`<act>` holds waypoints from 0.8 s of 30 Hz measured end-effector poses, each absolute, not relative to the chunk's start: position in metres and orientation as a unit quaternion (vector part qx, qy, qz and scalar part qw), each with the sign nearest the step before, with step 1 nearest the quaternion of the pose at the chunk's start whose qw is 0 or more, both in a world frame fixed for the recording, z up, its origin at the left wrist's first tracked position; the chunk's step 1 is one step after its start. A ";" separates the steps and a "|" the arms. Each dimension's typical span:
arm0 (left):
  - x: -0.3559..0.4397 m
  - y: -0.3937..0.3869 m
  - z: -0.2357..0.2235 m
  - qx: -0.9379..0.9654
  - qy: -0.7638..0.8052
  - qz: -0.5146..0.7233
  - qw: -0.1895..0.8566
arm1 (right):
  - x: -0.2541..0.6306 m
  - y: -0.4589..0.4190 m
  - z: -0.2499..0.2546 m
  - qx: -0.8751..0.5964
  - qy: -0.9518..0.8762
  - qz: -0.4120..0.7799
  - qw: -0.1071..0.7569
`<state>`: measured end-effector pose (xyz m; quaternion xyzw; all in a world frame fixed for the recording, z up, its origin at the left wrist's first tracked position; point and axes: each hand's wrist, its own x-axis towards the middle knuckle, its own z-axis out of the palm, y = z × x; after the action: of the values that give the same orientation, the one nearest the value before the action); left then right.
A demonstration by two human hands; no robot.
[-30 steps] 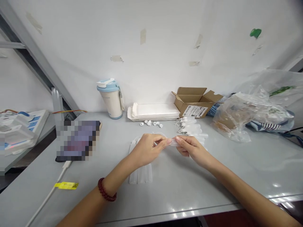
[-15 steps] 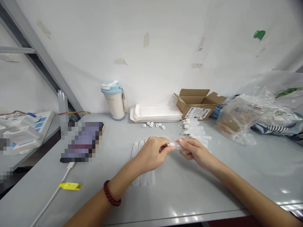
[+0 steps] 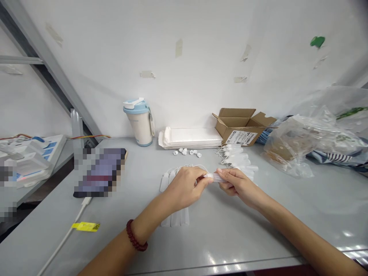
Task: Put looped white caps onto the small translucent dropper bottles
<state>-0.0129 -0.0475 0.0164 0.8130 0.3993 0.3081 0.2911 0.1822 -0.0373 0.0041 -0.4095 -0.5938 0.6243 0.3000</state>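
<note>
Between both hands, a clear plastic tube [image 3: 217, 178] lies sideways just above the table. My left hand [image 3: 186, 187] is closed, thumb and fingers pinching the white cap [image 3: 209, 175] at the tube's left end. A thin white string arcs up behind that cap. My right hand [image 3: 240, 187] grips the tube's body, its far end hidden by the fingers. Partly covered by my left hand and forearm, several capped tubes [image 3: 175, 219] lie side by side. Beyond my right hand is a pile of similar tubes with white strings [image 3: 238, 157]. Several loose white caps [image 3: 191, 152] sit farther back.
A stack of white flat packs [image 3: 192, 138] and an open cardboard box [image 3: 240, 132] stand against the wall. To their left is a cream tumbler [image 3: 140, 124]. A phone [image 3: 100, 172] with a white cable lies left; plastic bags [image 3: 293, 142] are piled right.
Almost nothing differs. Both hands keep their hold on the capped tube, and the whole view has shifted very slightly.
</note>
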 end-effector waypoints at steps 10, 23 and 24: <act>-0.023 -0.037 0.018 0.780 0.442 0.320 0.307 | 0.181 -0.038 0.008 -0.446 -0.664 0.516 0.306; -0.082 0.017 -0.008 0.738 0.575 0.337 0.105 | 0.218 -0.008 0.011 -0.535 -0.710 0.109 0.446; -0.082 0.019 -0.011 0.747 0.563 0.335 0.111 | 0.220 -0.007 0.012 -0.535 -0.709 0.097 0.449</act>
<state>-0.0816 0.0194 -0.0108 0.7471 0.5631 0.3353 0.1113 0.2199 -0.0070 0.0116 -0.5346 -0.7093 0.0967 0.4491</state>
